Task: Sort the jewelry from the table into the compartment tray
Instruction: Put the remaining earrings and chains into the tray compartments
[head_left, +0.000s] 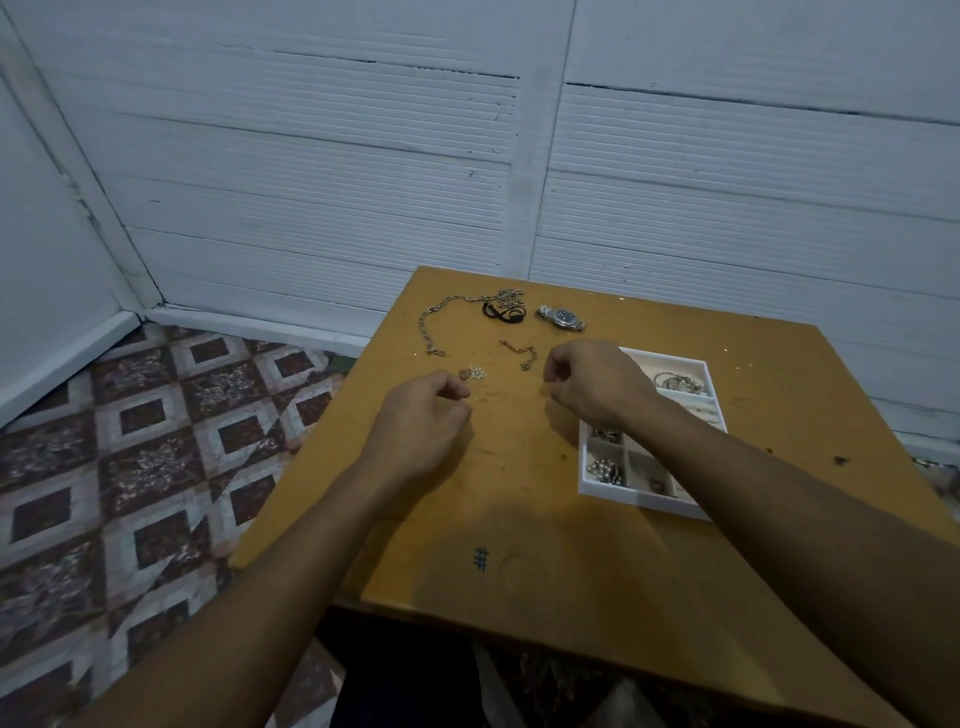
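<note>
**A:** What is showing, going from the left?

**B:** A patterned tile floor in maroon and pale squares is lying at the left, under a ribbed white panel wall. A smooth, scuffed orange-brown table is filling the middle.

**A:** Where is the jewelry sitting?

**B:** A long silver link chain is curving along the far left of the table. Beside it a black looped cord is touching a bunched heap of chunky silver links. Right of those, a metal-band wristwatch with a dark round dial is lying flat; its lettering is too small to read. Nearer, a small silver cluster and a thin bronze-toned chain are resting between the hands.

**A:** What are the hands doing?

**B:** The left hand is hovering with fingers curled, fingertips just beside the silver cluster. The right hand is curling too, near the thin chain. I cannot tell whether either is pinching anything.

**A:** And the tray?

**B:** A white rectangular compartment tray is sitting at the right, partly under the right forearm. Silver pieces are lying in its near-left cell and rings in the far one.

**A:** Any writing?

**B:** Only a blue inked "#" mark is showing near the table's front edge.
</note>
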